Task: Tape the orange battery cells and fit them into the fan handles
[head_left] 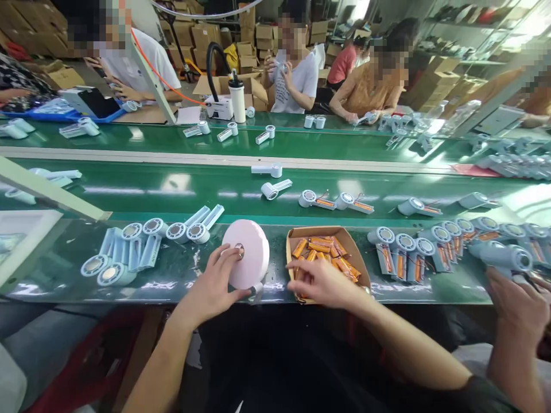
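A wide pale roll of tape [253, 252] lies on the near bench ledge. My left hand [217, 278] grips it from the left, its fingers over the face near the core and its thumb by a loose tape end [256, 291] at the lower rim. To the right, a shallow cardboard box [364, 267] holds several orange-wrapped batteries [322, 246]. My right hand [321, 282] hovers over the front left of this box, its fingers slightly apart and pointing left. I see nothing held in it, though the fingertips are a little blurred.
Light-blue fan housings [148, 246] lie left of the roll. Housings with orange batteries [404, 258] stand right of the box. A co-worker's hand [516, 304] holds another at far right. Beyond runs a green conveyor belt [206, 180]; several people sit across it.
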